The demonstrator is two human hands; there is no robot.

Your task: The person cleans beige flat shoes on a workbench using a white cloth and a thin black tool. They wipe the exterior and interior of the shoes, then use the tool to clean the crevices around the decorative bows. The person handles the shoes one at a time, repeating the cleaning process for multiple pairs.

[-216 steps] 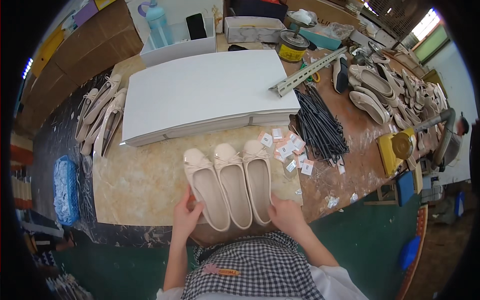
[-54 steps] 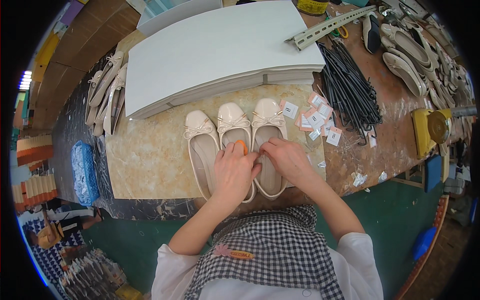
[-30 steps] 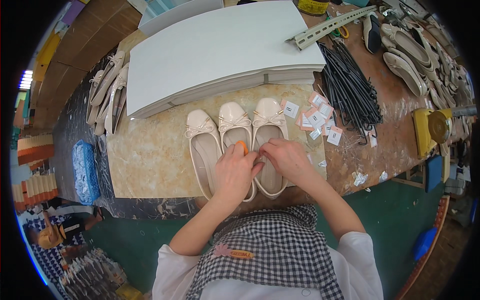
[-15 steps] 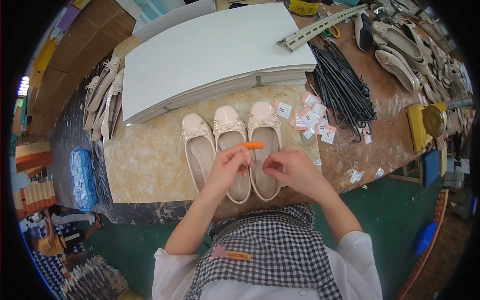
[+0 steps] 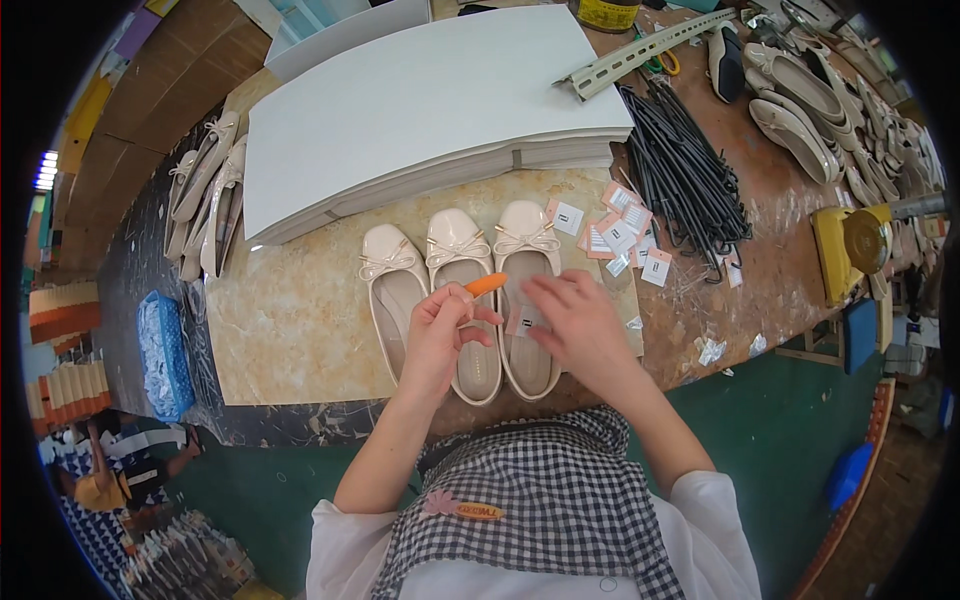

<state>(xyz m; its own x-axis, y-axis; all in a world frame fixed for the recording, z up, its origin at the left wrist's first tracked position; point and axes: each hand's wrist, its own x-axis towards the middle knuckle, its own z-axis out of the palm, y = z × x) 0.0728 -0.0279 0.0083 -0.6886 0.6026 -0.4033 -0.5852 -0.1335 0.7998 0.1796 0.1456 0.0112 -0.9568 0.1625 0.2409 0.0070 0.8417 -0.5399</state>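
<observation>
Three glossy beige ballet flats with bows stand side by side: a left shoe (image 5: 391,252), a middle shoe (image 5: 457,228) and a right shoe (image 5: 524,217). Over the middle shoe is my left hand (image 5: 436,335), fingers bent and apart. A bright orange finger sleeve (image 5: 487,284), perhaps a finger cot, covers its index fingertip. My right hand (image 5: 583,325) hovers over the right shoe, its fingers smeared by motion. A small pale pink hang tag (image 5: 522,321) shows between the two hands, over the right shoe's insole; which hand holds it, if either, I cannot tell.
Behind the shoes lies a thick stack of white card (image 5: 420,100) with a slotted metal bar (image 5: 645,55). Loose tags (image 5: 620,230) and black wire hooks (image 5: 685,165) lie right. More flats (image 5: 800,100) and a blue basket (image 5: 166,355) flank the bench.
My hands have parted: the left has turned with its orange-tipped finger pointing up and right, while the right has risen slightly. The pink tag has come into view between them.
</observation>
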